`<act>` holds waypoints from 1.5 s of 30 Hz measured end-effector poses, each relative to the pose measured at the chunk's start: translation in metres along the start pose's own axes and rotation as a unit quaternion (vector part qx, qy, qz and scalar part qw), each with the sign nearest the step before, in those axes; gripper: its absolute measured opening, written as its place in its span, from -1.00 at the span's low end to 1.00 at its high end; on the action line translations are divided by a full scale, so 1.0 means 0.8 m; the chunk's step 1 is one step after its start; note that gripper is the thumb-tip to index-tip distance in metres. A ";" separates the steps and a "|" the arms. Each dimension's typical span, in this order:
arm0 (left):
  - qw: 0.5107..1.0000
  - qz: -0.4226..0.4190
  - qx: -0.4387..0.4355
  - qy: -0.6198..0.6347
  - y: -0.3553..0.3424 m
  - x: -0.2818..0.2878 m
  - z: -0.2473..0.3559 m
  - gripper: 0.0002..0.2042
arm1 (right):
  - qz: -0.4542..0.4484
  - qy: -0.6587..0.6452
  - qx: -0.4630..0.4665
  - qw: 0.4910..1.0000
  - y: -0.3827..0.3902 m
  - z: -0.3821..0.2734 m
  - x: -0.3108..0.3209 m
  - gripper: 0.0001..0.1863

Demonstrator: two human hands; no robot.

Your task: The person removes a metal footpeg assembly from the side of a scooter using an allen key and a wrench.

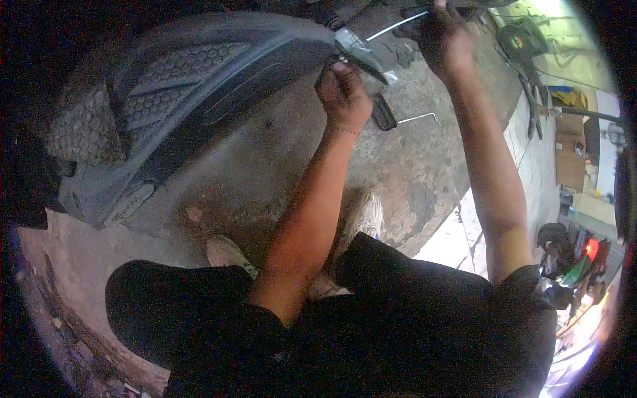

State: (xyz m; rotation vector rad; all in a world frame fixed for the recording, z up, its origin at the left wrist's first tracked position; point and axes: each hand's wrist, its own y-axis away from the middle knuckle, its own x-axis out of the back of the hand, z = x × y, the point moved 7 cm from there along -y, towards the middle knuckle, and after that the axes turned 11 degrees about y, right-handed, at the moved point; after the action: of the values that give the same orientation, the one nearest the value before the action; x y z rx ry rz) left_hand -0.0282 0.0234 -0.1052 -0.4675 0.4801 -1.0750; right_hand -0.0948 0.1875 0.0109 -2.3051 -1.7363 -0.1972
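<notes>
Worn floor (265, 159) spreads beneath my left fingers (341, 70), seemingly pinched closed on a shiny part (353, 44) to steady it; a rod (395, 26) juts left of my right fingers (442, 14), whose grip I can't tell from here.

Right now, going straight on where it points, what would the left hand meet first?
The left hand would probably meet the shiny silver piece just ahead; depth is unclear, and they may already touch.
</notes>
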 end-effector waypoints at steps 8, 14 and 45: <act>0.630 0.074 0.537 0.556 0.027 -0.020 0.004 -0.64 | -0.034 -0.143 -0.031 0.989 -0.006 0.002 -0.004 -0.78; 0.537 0.086 0.596 0.591 0.017 -0.013 0.022 -0.66 | -0.034 -0.089 -0.023 0.995 -0.006 -0.004 -0.016 -0.74; 0.211 0.075 0.643 0.732 0.000 -0.013 0.065 -0.75 | -0.068 -0.100 -0.004 0.993 -0.003 -0.001 -0.013 -0.75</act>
State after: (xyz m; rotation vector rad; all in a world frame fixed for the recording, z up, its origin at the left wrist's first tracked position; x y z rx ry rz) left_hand -0.0022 0.0393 -0.0616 2.4156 0.9320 -0.9851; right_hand -0.0999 0.1780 0.0094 -2.2793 -1.9947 0.0035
